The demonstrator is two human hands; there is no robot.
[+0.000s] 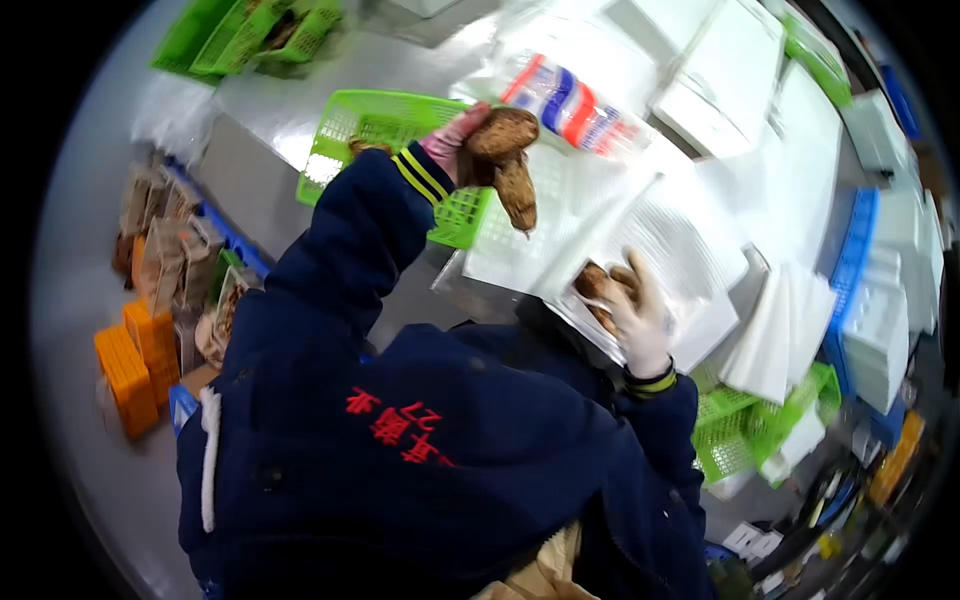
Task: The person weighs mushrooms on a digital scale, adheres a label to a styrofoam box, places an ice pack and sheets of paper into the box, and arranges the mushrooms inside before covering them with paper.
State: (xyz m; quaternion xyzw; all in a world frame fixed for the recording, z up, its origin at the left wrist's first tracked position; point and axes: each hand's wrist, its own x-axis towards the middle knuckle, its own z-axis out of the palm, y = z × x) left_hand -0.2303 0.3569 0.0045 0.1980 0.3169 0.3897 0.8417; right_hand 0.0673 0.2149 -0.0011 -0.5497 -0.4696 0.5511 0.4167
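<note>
My left hand [457,142], in a pinkish glove, is closed around brown mushrooms [503,135] and holds them above the right side of a green plastic basket [385,101]. One thick mushroom [516,192] hangs point-down below the others. More brown pieces [368,147] lie inside that basket. My right hand [643,315], in a white glove, reaches into a white lined box [690,345], its fingers curled on a brown mushroom [626,283]. Beside those fingers, another brown mushroom [592,280] shows in the box. Some of the box's contents are hidden under the hand.
White foam sheeting [690,235] covers the work surface around the box. A printed plastic bag [575,105] lies beyond it. White foam boxes [720,75] stand at the far right, and green baskets [725,430] sit near my right arm. Orange crates [127,365] stand at left.
</note>
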